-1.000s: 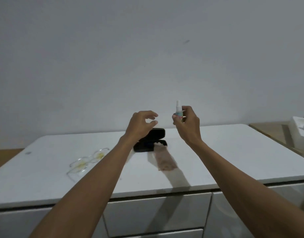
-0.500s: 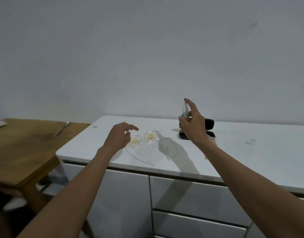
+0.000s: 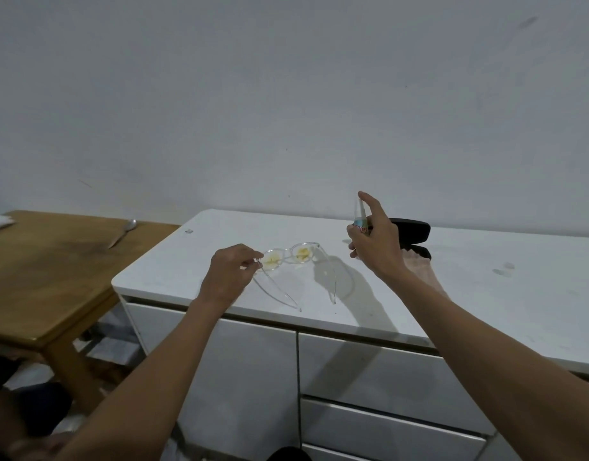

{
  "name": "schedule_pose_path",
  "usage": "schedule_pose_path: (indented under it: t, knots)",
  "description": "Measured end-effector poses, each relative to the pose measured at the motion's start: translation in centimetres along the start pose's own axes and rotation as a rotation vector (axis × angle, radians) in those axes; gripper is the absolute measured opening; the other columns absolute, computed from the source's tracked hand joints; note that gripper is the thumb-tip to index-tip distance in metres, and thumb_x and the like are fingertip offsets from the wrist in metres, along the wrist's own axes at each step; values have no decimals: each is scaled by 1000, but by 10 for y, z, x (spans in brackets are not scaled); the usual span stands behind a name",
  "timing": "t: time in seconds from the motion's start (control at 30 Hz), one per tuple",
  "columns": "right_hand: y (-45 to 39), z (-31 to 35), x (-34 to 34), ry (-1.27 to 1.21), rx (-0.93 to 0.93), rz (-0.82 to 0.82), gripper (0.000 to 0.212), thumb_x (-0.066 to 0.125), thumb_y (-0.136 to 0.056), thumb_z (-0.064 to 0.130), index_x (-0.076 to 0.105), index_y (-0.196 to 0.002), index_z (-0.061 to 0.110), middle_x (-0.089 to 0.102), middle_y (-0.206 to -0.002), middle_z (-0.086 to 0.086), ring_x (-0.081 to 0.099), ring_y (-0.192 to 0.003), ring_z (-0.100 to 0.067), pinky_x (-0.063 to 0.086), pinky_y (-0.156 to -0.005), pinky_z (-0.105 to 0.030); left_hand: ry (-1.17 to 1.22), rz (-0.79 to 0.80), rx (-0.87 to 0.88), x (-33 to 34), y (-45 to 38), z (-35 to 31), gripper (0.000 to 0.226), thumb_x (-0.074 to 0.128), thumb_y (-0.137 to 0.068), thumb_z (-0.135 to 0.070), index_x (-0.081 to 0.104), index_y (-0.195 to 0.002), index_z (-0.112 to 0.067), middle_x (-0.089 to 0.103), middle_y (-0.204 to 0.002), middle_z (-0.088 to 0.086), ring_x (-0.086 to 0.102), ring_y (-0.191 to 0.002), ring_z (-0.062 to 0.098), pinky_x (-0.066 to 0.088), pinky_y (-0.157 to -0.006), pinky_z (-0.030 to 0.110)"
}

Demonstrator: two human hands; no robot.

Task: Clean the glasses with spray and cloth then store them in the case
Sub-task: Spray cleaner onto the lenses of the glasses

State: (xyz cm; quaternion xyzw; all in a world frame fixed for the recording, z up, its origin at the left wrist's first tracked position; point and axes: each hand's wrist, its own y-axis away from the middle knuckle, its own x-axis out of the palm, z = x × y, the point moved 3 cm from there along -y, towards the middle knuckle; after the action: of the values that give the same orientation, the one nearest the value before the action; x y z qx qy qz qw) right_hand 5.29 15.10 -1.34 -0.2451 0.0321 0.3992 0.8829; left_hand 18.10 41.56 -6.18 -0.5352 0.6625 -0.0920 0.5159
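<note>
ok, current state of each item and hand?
glasses: temples unfolded, on the cabinet top
left hand: pinching the glasses' hinge corner
right hand: gripping the spray bottle, upright, index finger raised
case: open, black
cloth: lying flat by the case

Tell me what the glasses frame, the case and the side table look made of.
Glasses: clear, glossy plastic by the look; the countertop shows through the arms.
Case: black, hard-shelled, smooth with dull sheen; plastic or leatherette, unclear.
Side table: wood, brown grain, lightly varnished.
</note>
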Motion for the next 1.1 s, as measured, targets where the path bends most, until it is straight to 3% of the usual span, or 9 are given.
schedule_pose_path:
  t: [0.2, 0.37, 0.53, 0.67, 0.73, 0.8, 0.93, 1.03, 1.1]
  knots:
    - [-5, -12, -9, -6, 18, -17, 66, 57, -91, 3, 45, -145, 40, 58, -78, -14, 63, -61, -28, 60, -57, -35, 154, -104, -170, 7, -5, -4, 16, 81, -79, 0, 81, -94, -5, 80, -88, 7, 75, -76, 15, 60, -80, 27]
    - [-1, -25, -17, -7, 51, -30, 68, 58, -87, 1, 49, -143, 39, 62, -91, -28, 69, -59, -38, 63, -57, -40, 444, -187, -440, 11, -18, -2, 10, 81, -77, 2, 79, -86, -3, 76, -74, 14, 74, -63, 30, 63, -71, 39]
    - [11, -32, -19, 61, 74, -3, 62, 58, -86, 3, 53, -141, 33, 68, -88, -19, 64, -50, -23, 59, -48, -35, 672, -257, -567, 12, -29, -5, 12, 80, -79, 5, 77, -90, 3, 75, -82, 22, 74, -67, 32, 64, -71, 37]
    - [16, -30, -10, 176, -16, 0, 48, 55, -89, 13, 58, -131, 35, 58, -64, -7, 53, -53, -21, 59, -57, -49, 813, -288, -608, 13, -37, -9, 13, 71, -81, 15, 73, -92, 8, 71, -81, 24, 71, -70, 30, 64, -69, 37]
    - [18, -26, -1, 184, -61, 31, 38, 54, -94, 19, 60, -127, 36, 50, -58, -6, 54, -56, -31, 58, -60, -52, 849, -305, -616, 14, -41, -11, 15, 67, -81, 18, 72, -93, 10, 70, -78, 22, 70, -69, 29, 64, -68, 36]
    - [19, -21, 8, 185, -101, 54, 34, 52, -98, 23, 59, -128, 35, 49, -57, -6, 60, -64, -39, 56, -63, -50, 862, -313, -620, 14, -44, -14, 14, 68, -81, 17, 72, -92, 10, 71, -77, 21, 71, -69, 28, 64, -66, 35]
    - [16, -10, 20, 190, -165, 36, 38, 52, -99, 18, 58, -136, 29, 50, -57, -7, 48, -54, -20, 47, -61, -34, 869, -329, -626, 14, -49, -18, 14, 74, -80, 13, 73, -94, 10, 73, -77, 18, 72, -70, 27, 63, -65, 32]
    - [13, -4, 25, 182, -190, 30, 40, 57, -98, 16, 59, -137, 28, 59, -65, -17, 52, -56, -23, 48, -62, -29, 860, -327, -611, 14, -53, -20, 15, 76, -80, 10, 74, -95, 9, 73, -79, 19, 72, -69, 27, 63, -68, 32]
    - [12, -1, 27, 161, -199, 34, 41, 62, -97, 17, 61, -136, 31, 63, -70, -13, 56, -52, -17, 49, -58, -24, 859, -325, -604, 13, -55, -21, 15, 75, -80, 10, 74, -95, 8, 73, -79, 19, 71, -70, 27, 63, -68, 33]
